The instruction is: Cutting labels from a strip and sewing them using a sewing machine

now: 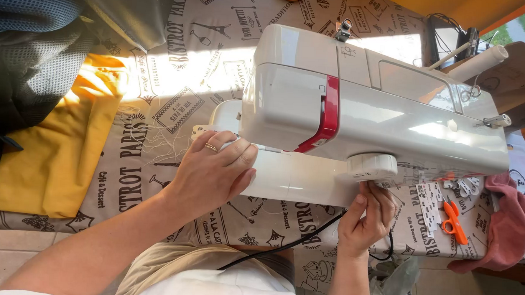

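Left hand [214, 172] lies flat, fingers spread, on the sewing machine [358, 110] bed; right hand [366, 214] pinches the dial [371, 166] just above it.

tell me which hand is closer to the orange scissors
Right. The right hand is under the sewing machine dial, just left of the orange scissors in the picture. The left hand rests on the machine's far end, much farther away.

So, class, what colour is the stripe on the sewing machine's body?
Red, on the white sewing machine, clearest in the head view.
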